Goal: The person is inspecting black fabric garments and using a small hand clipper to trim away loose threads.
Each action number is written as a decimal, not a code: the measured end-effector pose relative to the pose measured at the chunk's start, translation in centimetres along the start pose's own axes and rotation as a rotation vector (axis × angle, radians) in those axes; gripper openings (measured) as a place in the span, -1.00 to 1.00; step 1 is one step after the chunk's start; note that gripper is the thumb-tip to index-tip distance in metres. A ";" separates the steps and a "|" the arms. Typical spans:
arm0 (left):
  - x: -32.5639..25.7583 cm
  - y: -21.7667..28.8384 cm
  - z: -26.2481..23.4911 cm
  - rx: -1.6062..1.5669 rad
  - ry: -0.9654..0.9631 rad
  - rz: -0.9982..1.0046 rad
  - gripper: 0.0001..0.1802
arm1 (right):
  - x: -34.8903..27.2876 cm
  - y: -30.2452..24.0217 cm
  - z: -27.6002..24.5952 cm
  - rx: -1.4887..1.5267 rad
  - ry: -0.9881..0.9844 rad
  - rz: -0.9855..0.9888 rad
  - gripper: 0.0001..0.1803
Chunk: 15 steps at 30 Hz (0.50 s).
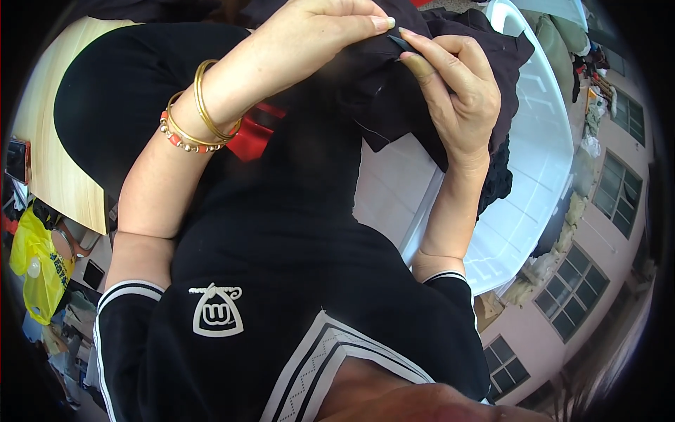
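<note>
My left hand [334, 27], with gold bangles and a beaded bracelet on its wrist, is closed, thumb and fingertips pressed together. What they grip, if anything, is too small to make out. Close by, my right hand [457, 81] pinches a small, flat, dark teal piece [401, 43] between thumb and fingers; its exact kind does not show. The two sets of fingertips almost meet. Under and around them spreads a dark garment or cloth [383, 105], with a pale thread or edge at its lower corner.
A white plastic tub [527, 190] stands at my right, with dark cloth hanging into it. On the left is a light wooden tabletop [67, 141]. A yellow bag [39, 260] lies beyond it. Something shiny and red [254, 133] rests near my left wrist.
</note>
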<state>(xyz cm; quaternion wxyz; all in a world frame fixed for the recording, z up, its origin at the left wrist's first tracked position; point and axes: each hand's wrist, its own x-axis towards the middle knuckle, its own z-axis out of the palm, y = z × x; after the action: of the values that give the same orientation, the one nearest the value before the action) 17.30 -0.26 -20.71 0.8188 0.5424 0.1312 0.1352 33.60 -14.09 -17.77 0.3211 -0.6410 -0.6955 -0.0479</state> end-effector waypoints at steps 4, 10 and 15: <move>0.1 -0.4 0.4 -0.095 -0.006 0.037 -0.76 | 0.2 0.0 -0.2 0.114 0.016 0.073 -0.73; 1.1 -1.2 0.1 -0.151 -0.143 0.259 -0.78 | -0.6 -0.2 -0.7 0.403 -0.115 0.472 -0.77; 0.4 -2.5 0.5 0.348 0.066 0.114 -0.78 | -0.9 0.6 -1.6 0.553 0.310 0.461 -0.88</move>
<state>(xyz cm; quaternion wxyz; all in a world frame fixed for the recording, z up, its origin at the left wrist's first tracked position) 18.06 -1.49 -22.82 0.6987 0.6777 0.1487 0.1744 34.77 -15.54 -17.23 0.5853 -0.6550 -0.4632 0.1181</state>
